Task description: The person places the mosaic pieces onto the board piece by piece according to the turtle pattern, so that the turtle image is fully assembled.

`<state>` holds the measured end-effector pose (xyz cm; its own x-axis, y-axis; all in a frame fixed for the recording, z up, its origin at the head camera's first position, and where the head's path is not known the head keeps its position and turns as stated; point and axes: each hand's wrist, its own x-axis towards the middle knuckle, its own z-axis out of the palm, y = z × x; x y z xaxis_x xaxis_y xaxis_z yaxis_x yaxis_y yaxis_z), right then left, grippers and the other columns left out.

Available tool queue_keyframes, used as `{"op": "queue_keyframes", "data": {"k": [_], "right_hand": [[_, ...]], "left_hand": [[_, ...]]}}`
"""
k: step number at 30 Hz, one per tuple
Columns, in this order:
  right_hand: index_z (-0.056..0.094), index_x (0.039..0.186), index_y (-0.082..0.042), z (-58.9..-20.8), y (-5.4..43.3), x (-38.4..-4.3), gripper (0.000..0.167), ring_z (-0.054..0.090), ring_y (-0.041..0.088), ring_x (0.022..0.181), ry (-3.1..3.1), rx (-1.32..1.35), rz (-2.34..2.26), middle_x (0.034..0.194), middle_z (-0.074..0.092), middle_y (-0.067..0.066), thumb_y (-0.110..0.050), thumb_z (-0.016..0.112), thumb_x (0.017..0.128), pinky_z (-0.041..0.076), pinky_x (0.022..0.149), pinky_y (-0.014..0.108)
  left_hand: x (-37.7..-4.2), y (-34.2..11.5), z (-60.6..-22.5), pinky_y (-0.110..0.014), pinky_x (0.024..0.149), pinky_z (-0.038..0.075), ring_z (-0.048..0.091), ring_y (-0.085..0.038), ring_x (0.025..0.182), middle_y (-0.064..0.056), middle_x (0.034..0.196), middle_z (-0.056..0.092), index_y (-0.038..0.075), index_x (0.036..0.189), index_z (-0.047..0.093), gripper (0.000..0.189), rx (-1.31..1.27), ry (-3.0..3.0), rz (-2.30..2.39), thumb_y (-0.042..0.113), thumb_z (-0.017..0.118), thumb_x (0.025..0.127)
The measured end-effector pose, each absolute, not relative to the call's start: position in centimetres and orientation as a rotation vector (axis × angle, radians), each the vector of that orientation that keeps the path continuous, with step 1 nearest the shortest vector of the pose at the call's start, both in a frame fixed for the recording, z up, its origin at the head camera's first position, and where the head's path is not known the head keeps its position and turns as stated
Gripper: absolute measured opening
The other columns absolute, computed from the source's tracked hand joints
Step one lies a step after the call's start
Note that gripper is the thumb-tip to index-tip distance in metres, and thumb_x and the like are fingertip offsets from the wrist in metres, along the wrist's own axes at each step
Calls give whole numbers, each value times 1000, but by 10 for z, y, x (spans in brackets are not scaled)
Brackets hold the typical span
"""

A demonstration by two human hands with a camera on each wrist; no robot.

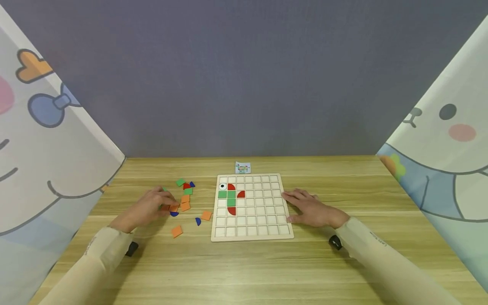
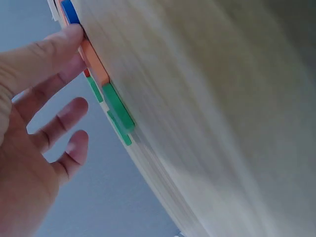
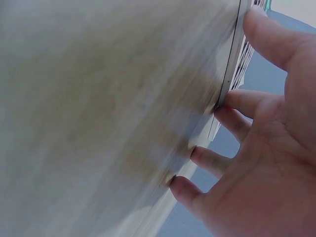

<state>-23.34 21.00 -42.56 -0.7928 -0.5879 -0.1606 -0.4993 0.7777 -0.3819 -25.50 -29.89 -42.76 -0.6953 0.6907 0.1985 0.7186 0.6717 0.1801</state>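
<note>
Showing eye tile (image 1: 223,187) on board (image 1: 260,210); head view only.

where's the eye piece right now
In the head view, the eye piece sits on the left side of the board, directly left of a red piece and above a green square.

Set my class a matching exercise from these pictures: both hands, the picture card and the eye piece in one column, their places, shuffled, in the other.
Column one
1. Left hand
2. Right hand
3. Picture card
4. Eye piece

Column two
A. Just beyond the far edge of the board
B. In the grid, directly above a green square
C. At the board's right edge
D. Among the loose pieces left of the board

Right pairs: 1-D, 2-C, 3-A, 4-B
</note>
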Motion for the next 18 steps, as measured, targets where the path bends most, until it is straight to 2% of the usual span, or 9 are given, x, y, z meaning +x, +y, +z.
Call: {"op": "queue_keyframes", "data": {"k": [4, 9, 18], "right_hand": [[23, 151, -13, -426, 210, -233, 78, 13, 40, 138, 2706, -844, -469, 153, 23, 8, -47, 58, 91, 12, 95, 74], [24, 151, -11, -425, 209, -233, 78, 13, 41, 138, 2700, -856, -471, 153, 23, 9, -46, 58, 91, 13, 95, 74], [23, 151, -10, -424, 210, -233, 77, 13, 42, 138, 2701, -860, -465, 153, 23, 10, -47, 57, 91, 13, 94, 75]], "left_hand": [[-260, -296, -429, -28, 64, 38, 48, -15, 71, 4, 86, 66, 11, 92, 75, 33, -1234, -2700, -398, -1, 85, 64], [-262, -294, -429, -27, 62, 41, 49, -16, 71, 4, 84, 66, 10, 88, 75, 29, -1256, -2663, -397, -1, 85, 63], [-268, -273, -416, -25, 63, 43, 45, -9, 77, 6, 83, 64, 13, 81, 75, 22, -1312, -2522, -414, 4, 86, 64]]}}
